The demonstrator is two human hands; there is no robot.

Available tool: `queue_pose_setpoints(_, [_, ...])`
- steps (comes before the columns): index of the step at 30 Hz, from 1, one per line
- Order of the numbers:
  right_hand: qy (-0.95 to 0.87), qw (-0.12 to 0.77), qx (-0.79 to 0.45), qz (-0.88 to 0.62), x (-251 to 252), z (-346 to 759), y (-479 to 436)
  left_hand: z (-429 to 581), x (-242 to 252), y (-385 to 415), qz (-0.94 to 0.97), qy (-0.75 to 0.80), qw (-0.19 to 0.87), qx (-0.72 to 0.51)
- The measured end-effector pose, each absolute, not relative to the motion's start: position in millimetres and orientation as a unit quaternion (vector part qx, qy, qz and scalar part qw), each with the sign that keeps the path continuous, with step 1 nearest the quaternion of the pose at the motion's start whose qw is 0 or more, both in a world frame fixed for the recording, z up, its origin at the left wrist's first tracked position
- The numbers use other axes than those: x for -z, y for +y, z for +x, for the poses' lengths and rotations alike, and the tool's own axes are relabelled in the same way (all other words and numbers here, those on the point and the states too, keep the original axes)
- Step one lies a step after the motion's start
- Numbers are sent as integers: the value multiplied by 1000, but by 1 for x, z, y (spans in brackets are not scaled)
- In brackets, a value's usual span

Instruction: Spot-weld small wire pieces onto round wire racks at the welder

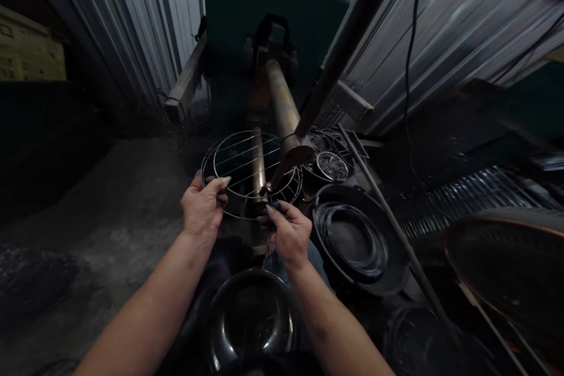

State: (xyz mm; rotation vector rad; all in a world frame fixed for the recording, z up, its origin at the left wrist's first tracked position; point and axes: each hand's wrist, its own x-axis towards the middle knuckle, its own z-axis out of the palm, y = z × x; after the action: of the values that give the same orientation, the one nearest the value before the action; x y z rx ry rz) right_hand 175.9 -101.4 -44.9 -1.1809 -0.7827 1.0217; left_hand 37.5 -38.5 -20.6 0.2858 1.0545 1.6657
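A round wire rack [238, 155] of thin metal rods lies between the arms of a spot welding machine [286, 103]. My left hand [205, 202] grips its near left rim, thumb on top. My right hand [288, 226] is closed at the near right edge of the rack, fingers pinched together; whether they hold the rim or a small piece of wire is too dark to tell. Just above the right fingers sits the welder's electrode tip [265, 189], close to the rack's wire. The lower brass-coloured arm [258, 170] passes beneath the rack.
A black basin [319, 211] with coiled wire rings [352, 241] stands to the right, behind a long metal bar [388, 205]. A shiny dark bowl [251, 320] is at my lap. Wire pieces [332, 165] lie in a small dish. Corrugated metal walls [132, 29] rise behind.
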Motion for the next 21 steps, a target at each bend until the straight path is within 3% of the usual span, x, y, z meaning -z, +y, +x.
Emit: queue_pose_setpoints(21, [-330, 629, -440, -549, 40, 178, -89, 38, 25, -28, 166, 472, 548, -670])
